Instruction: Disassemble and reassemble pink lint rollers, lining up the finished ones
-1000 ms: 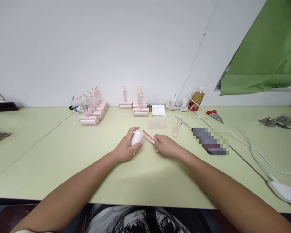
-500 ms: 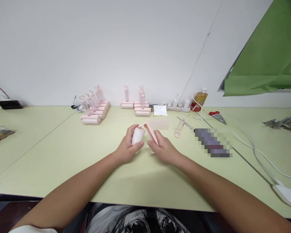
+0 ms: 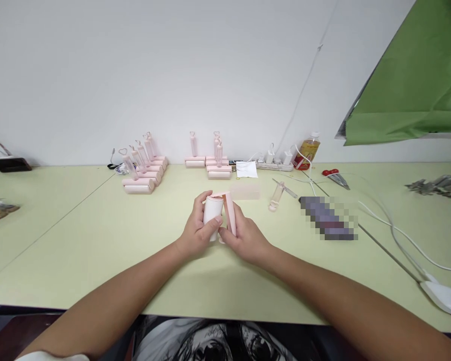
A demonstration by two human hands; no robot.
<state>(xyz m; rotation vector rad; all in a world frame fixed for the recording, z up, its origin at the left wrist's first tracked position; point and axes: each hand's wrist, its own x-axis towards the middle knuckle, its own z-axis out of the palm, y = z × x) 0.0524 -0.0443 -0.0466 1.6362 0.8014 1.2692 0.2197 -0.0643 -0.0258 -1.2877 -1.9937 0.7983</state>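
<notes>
My left hand (image 3: pixel 196 225) is wrapped round a white lint roller roll (image 3: pixel 212 210), held near upright with its pink end facing up. In my right hand (image 3: pixel 250 235) is a pink roller frame (image 3: pixel 230 213), gripped along its long side. Its upper arm lies across the top of the roll, and its lower end shows just below my right thumb. A translucent pink cover (image 3: pixel 245 191) lies on the table behind my right hand. Farther right lies a clear handle (image 3: pixel 276 195) with pale pink ends, beside a thin metal tool (image 3: pixel 290 191).
Pink lint rollers with raised handles stand at the back left (image 3: pixel 139 185) and back middle (image 3: pixel 218 173). White paper (image 3: pixel 247 169), a power strip (image 3: pixel 278 166) and a drink bottle (image 3: pixel 307 151) line the wall. Red-handled snips (image 3: pixel 336 178), a pixelated object (image 3: pixel 327 219) and white cables (image 3: pixel 402 238) lie right.
My right hand has brought the pink frame left against the white roll and turned it more upright. The gap between frame and roll has narrowed. The view has shifted slightly.
</notes>
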